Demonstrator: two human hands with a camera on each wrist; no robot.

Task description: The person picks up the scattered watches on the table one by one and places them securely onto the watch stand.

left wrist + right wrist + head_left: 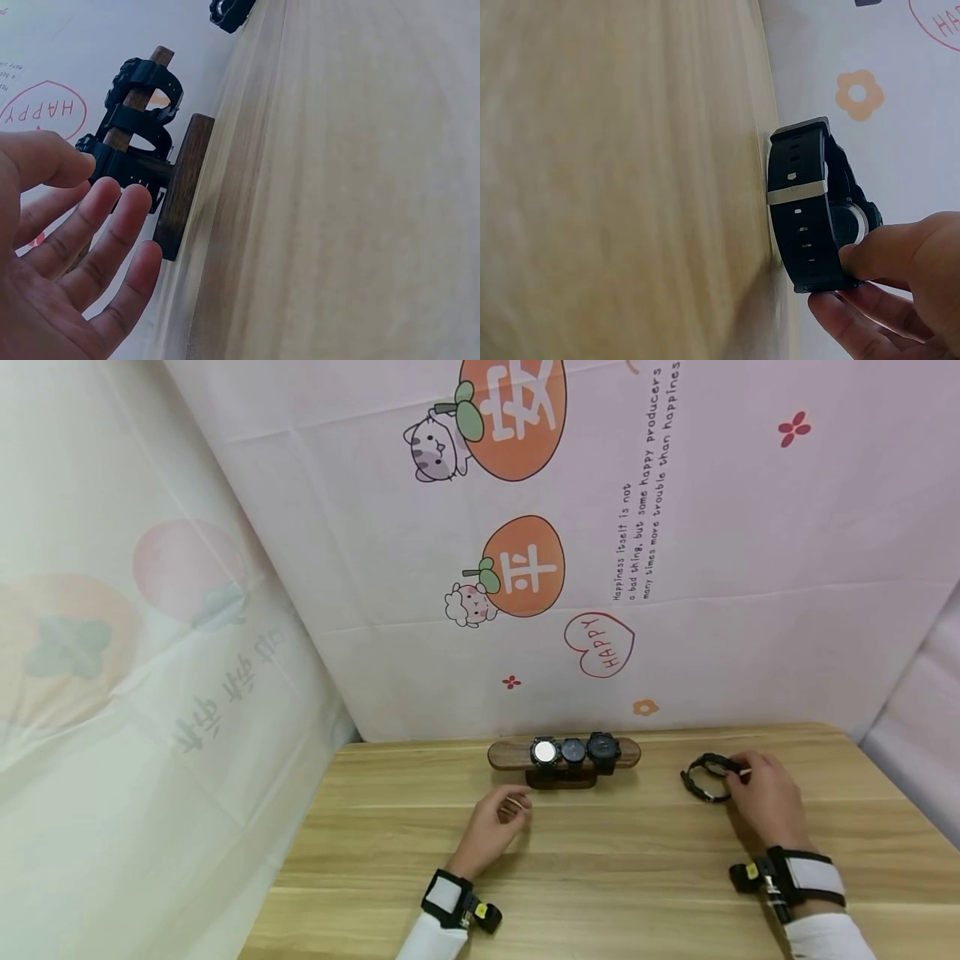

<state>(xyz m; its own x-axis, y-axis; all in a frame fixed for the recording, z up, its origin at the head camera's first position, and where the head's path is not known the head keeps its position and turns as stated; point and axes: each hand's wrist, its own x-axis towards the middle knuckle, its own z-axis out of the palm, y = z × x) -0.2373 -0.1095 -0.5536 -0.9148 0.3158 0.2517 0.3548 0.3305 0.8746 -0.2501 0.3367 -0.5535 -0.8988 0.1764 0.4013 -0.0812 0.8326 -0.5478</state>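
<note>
A black wristwatch (705, 778) with its strap buckled into a loop is pinched between the thumb and fingers of my right hand (771, 795), at the right of the table. The right wrist view shows the watch's perforated strap (799, 225) and pale keeper band. My left hand (491, 828) is just in front of a dark wooden watch stand (506, 755), fingers loosely curved and holding nothing. Three black watches circle the stand's bar: one with a bright white face (545, 752), a small one (573, 752) in the middle and a bigger one (603, 747).
The wooden table (600, 877) reaches back to a white printed cloth (420, 677) hanging behind it. Another cloth (150, 827) hangs along the left side. Each wrist wears a strapped camera, the left one (487, 917) and the right one (746, 877).
</note>
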